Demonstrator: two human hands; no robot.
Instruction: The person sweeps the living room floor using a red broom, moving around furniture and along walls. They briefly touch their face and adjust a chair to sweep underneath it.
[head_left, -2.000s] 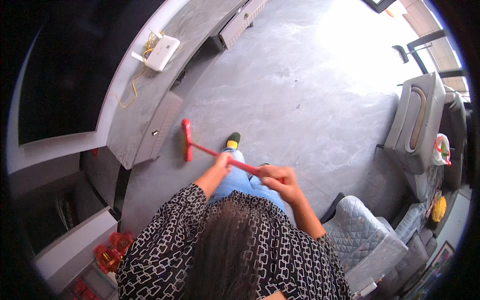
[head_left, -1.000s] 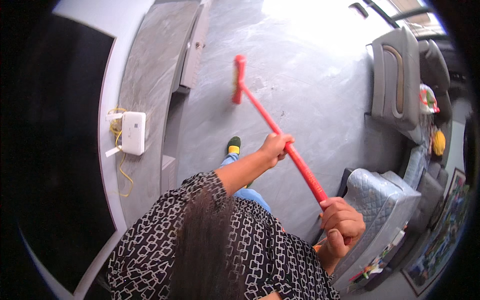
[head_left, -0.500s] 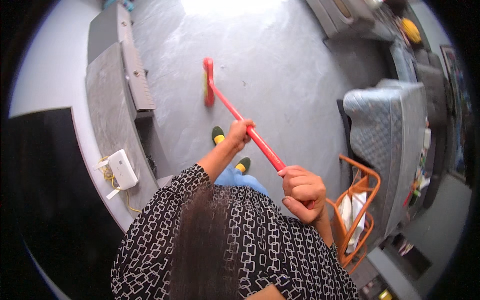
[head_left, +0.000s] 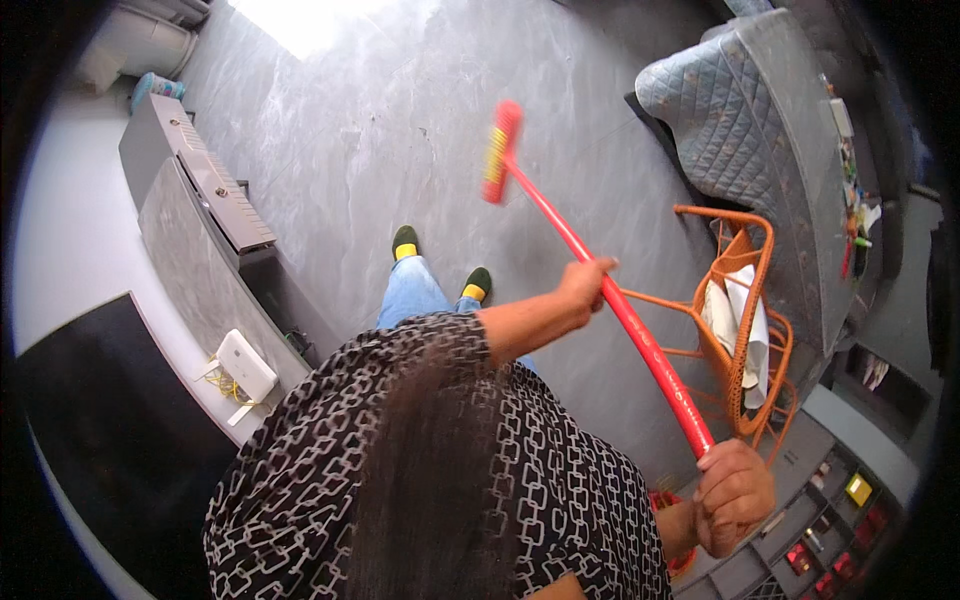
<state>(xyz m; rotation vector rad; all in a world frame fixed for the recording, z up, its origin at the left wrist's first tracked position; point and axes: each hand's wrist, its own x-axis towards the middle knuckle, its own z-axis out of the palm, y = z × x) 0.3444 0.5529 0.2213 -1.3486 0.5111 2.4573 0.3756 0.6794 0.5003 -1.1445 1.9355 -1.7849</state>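
A red long-handled push broom (head_left: 648, 351) slants across the view in front of me. Its red head, with yellow bristles (head_left: 496, 150) facing left, is blurred by motion; I cannot tell whether it touches the floor. My left hand (head_left: 582, 287) is wrapped around the middle of the handle. Around the handle's near end, at the lower right, my right hand (head_left: 735, 492) is closed. Beneath the broom spreads a grey smooth floor (head_left: 360, 180) with small dark specks.
An orange-framed chair (head_left: 765, 290) bearing white cloth or paper stands right of the handle. Behind it lies a quilted mattress (head_left: 700, 120). Along the left runs a grey cabinet (head_left: 195, 245) with a white router (head_left: 247, 363). Shelves (head_left: 740, 575) with small items are at lower right.
The broom has swung to the right, its head now farther right and its bristles showing more. My right hand has moved down and right, my left hand rightward. My view has turned.
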